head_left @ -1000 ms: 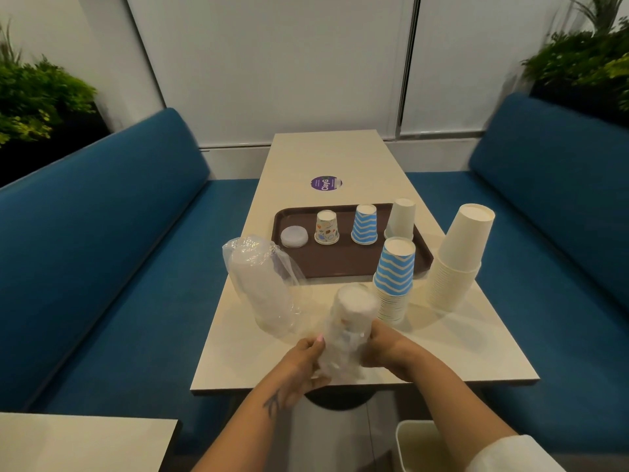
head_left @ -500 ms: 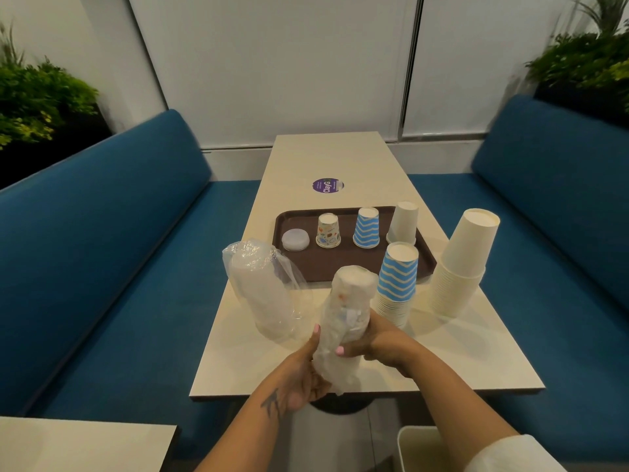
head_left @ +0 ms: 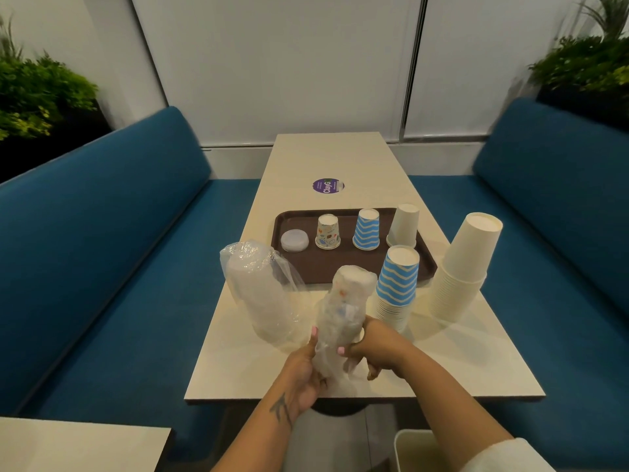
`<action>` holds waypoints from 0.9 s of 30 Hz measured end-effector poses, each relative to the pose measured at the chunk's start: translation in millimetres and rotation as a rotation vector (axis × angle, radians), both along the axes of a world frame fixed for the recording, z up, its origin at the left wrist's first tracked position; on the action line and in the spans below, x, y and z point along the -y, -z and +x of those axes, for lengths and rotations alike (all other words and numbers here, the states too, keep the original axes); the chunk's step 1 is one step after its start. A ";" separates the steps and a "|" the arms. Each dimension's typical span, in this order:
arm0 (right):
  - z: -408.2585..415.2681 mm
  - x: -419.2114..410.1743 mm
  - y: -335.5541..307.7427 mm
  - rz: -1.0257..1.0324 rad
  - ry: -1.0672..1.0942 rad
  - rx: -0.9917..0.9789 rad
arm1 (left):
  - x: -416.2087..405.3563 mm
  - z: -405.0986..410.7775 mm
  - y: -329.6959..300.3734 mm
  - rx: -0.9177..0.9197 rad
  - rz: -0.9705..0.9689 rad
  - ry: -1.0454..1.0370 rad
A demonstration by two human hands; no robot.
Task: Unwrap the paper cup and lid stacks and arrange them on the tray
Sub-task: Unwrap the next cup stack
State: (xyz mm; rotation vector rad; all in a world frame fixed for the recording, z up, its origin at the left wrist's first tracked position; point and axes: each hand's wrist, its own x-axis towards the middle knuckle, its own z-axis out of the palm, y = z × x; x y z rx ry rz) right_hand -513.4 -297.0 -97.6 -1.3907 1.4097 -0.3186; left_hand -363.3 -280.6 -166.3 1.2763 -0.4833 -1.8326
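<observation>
Hands: the left hand [head_left: 304,367] and right hand [head_left: 369,349] were close together over the near end of the table [head_left: 476,366], both gripping the wrapped stack [head_left: 343,311]; left fingers curled around its lower left side, right thumb and fingers clamped on its lower right side
Wrapped stack: cups in crinkled clear plastic, held tilted, top leaning away from the person; loose plastic hung below the hands
Lid stack: a sleeved lid stack [head_left: 262,291] stood on the table just left of the hands, leaning
Loose stacks: a blue stack [head_left: 396,287] stood upside down just right of the hands; a white stack [head_left: 464,267] further right, near the table's edge
Tray: the brown tray [head_left: 323,264] held a lid [head_left: 294,240], a patterned cup [head_left: 328,231], a blue cup [head_left: 367,229] and a white cup [head_left: 403,225], in a row, cups upside down
</observation>
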 end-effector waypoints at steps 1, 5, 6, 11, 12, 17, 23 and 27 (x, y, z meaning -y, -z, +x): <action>0.4 -0.4 1.0 0.011 0.009 0.010 | 0.3 -1.3 1.1 -0.011 -0.002 -0.011; -0.1 -0.3 5.6 0.045 0.029 0.050 | 1.9 -2.7 1.5 -0.082 -0.008 -0.048; 0.0 -0.4 5.4 0.046 0.020 0.051 | 2.2 -2.4 1.3 -0.091 -0.006 -0.067; -3.2 1.4 1.4 0.193 0.062 0.347 | 1.7 -4.8 1.0 -0.113 -0.066 -0.135; -4.3 1.3 0.6 0.239 0.073 0.426 | 2.2 -4.7 2.9 -0.081 -0.071 -0.138; -6.8 3.2 0.5 0.308 0.087 0.498 | 5.3 -5.5 3.2 -0.024 -0.035 -0.158; -18.7 12.8 1.4 0.176 0.037 0.174 | -2.1 2.3 -7.1 -0.119 -0.037 -0.200; -14.1 16.8 8.4 0.043 0.046 0.142 | -10.0 2.1 -23.9 -0.218 -0.052 -0.130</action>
